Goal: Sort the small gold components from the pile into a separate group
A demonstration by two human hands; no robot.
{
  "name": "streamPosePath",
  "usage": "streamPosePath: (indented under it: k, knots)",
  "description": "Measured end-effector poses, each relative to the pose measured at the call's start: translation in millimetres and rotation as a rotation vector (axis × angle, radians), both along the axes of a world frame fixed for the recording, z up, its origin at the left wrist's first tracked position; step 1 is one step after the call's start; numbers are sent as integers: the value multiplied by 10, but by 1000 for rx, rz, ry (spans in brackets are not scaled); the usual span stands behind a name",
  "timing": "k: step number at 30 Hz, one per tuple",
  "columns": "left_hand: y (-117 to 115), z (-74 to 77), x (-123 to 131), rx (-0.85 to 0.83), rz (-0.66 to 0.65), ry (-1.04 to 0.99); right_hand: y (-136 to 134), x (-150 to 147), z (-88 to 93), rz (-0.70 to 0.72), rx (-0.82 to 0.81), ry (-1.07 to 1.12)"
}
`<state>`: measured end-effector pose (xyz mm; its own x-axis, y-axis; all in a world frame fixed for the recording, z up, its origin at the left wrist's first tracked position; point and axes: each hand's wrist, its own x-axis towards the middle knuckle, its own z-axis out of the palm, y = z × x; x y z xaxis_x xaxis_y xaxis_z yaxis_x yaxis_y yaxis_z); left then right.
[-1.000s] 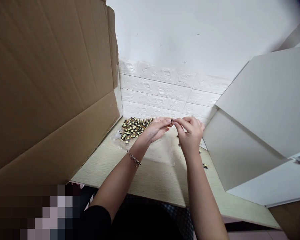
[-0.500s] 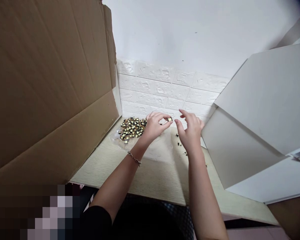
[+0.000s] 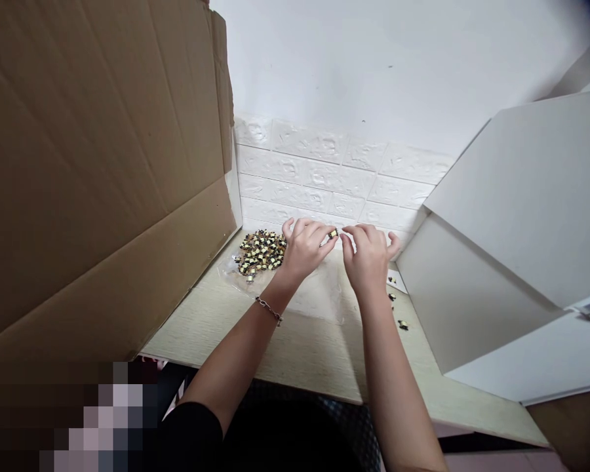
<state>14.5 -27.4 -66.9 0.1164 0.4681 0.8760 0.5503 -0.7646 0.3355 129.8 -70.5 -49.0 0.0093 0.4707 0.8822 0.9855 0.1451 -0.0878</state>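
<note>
Between the thumb and forefinger of my left hand (image 3: pixel 305 248) is a small transformer (image 3: pixel 333 233), a yellow-wrapped coil with black ends, held above the table. My right hand (image 3: pixel 366 252) is just to its right, thumb and forefinger pinched close together near the transformer's end. Whatever is between those right fingertips is too small to make out. Left of my left hand, a pile of similar transformers (image 3: pixel 260 252) lies on a clear plastic bag (image 3: pixel 319 301); my hand hides the pile's right edge.
A few loose transformers (image 3: pixel 403 324) lie on the table (image 3: pixel 295 354) right of my right forearm, near a small white piece (image 3: pixel 396 280). A tall cardboard sheet (image 3: pixel 177 242) stands at left, white panels (image 3: pixel 472 262) at right, a white brick-patterned wall (image 3: pixel 319 174) behind.
My right hand has moved left toward the transformer, and its spread thumb and forefinger have closed to a pinch. My left hand still holds the transformer in nearly the same place.
</note>
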Motion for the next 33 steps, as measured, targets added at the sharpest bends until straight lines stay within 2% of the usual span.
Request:
streamPosePath:
  k: [5, 8, 14, 20, 25, 33]
  knots:
    - [56, -44, -8, 162, 164, 111, 32, -14, -21, -5, -33, -12]
    - [86, -67, -11, 258, 216, 139, 54, -38, -32, 13, -50, 9]
    - [77, -82, 20, 256, 239, 111, 61, -84, -48, 43, -57, 68]
    - [-6, -22, 68, 79, 185, -12, 59, -55, -45, 82, -58, 141]
    - [-41, 45, 80, -94, 78, -67, 59, -29, -28, 104, -47, 191]
    - [-77, 111, 73, -175, -73, -121, 51, 12, -22, 198, -37, 287]
